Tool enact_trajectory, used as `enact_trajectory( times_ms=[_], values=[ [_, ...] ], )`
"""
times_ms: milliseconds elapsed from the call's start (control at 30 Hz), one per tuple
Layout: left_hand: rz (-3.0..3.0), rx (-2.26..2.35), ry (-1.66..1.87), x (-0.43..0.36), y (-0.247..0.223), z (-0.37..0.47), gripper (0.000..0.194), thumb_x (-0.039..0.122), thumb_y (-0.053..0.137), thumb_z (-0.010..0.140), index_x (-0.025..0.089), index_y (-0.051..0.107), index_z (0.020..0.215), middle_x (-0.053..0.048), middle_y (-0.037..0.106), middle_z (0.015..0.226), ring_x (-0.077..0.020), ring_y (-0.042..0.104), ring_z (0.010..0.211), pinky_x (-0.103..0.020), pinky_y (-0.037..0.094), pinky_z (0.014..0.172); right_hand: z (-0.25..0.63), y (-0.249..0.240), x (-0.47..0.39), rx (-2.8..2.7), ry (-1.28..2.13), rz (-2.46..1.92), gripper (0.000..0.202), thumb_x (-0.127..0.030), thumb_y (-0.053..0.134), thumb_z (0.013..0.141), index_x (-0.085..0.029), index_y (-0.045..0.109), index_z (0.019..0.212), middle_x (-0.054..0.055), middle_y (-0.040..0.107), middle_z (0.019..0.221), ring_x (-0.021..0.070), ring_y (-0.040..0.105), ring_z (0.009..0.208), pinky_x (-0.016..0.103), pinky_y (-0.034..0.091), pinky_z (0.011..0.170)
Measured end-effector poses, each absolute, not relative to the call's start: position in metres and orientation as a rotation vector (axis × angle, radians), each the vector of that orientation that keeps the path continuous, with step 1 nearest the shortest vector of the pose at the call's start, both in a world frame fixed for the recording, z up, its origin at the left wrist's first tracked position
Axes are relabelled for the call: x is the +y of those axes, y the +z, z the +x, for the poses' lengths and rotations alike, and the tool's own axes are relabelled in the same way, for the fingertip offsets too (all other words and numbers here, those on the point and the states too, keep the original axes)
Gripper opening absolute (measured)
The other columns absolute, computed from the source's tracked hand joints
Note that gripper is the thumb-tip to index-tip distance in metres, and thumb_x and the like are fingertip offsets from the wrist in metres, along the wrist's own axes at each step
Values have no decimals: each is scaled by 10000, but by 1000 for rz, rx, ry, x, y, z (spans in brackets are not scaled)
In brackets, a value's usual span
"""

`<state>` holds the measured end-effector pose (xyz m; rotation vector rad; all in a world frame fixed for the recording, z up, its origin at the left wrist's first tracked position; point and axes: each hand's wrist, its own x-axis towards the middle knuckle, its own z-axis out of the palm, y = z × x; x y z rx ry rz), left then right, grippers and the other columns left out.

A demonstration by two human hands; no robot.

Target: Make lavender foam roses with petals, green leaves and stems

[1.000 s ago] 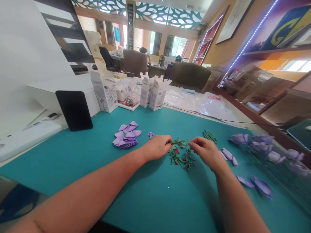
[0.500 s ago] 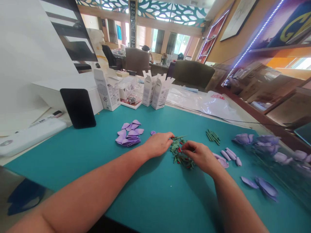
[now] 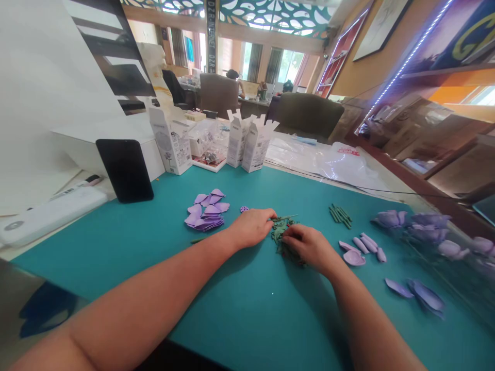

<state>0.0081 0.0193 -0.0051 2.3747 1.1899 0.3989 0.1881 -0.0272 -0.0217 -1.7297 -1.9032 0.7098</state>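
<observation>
A loose pile of small green plastic leaf pieces (image 3: 279,234) with a few red bits lies in the middle of the mat. My left hand (image 3: 253,226) rests at the pile's left edge, its fingers curled and closed. A thin green stick (image 3: 289,217) points away from its fingertips; whether they grip it is hidden. From the right, my right hand (image 3: 309,246) reaches into the pile with thumb and fingers pinched together, and what is between them does not show. A small purple wheel-shaped piece (image 3: 244,209) lies just beyond my left hand.
Purple petals (image 3: 204,221) lie left on the teal mat (image 3: 240,319). To the right are green rods (image 3: 340,215), lilac pieces (image 3: 360,245), bigger petals (image 3: 425,298) and purple flowers (image 3: 427,226). A black tablet (image 3: 124,170) and white boxes (image 3: 257,147) stand behind. People sit farther back.
My right hand has moved a little left, deeper over the green pile, covering the red bits. My left hand has stayed almost in place.
</observation>
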Motion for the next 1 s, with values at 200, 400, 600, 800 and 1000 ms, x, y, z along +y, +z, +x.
enact_trajectory(
  times_ms=[200, 400, 600, 800, 1000],
  values=[
    [2363, 1223, 413, 20, -3, 8, 343, 191, 359, 829, 181, 604, 1070, -69, 681, 1046, -214, 616, 926, -301, 446, 812, 194, -16, -27, -1720, 695, -1714, 185, -372, 517, 763, -225, 540, 653, -34, 542, 566, 140, 466, 547, 265, 336, 531],
    [2304, 1183, 415, 12, 10, 7, 304, 267, 491, 781, 207, 629, 1044, -29, 697, 913, -193, 622, 827, -245, 434, 674, 185, -14, -27, -1325, 1104, -1493, 244, -432, 628, 684, -206, 561, 748, -41, 558, 588, 116, 484, 519, 248, 364, 506],
    [2291, 1128, 423, 9, 12, 9, 246, 351, 541, 766, 208, 681, 910, -9, 692, 811, -165, 605, 747, -224, 379, 581, 180, -20, -27, -1169, 1358, -1276, 296, -413, 718, 647, -200, 571, 788, -38, 594, 614, 100, 516, 532, 223, 379, 508],
    [2296, 1121, 442, 11, 10, 9, 201, 337, 544, 753, 194, 679, 794, -5, 670, 722, -148, 577, 674, -227, 332, 529, 175, -16, -30, -1238, 1317, -1338, 295, -455, 673, 693, -189, 614, 806, -9, 636, 656, 107, 556, 577, 222, 417, 537],
    [2327, 1168, 435, 11, 11, 7, 201, 312, 502, 773, 196, 666, 785, -10, 658, 703, -152, 581, 664, -232, 323, 516, 182, -1, -35, -1429, 1254, -1443, 360, -484, 646, 709, -195, 690, 921, 43, 692, 838, 168, 604, 747, 267, 471, 622]
  ],
)
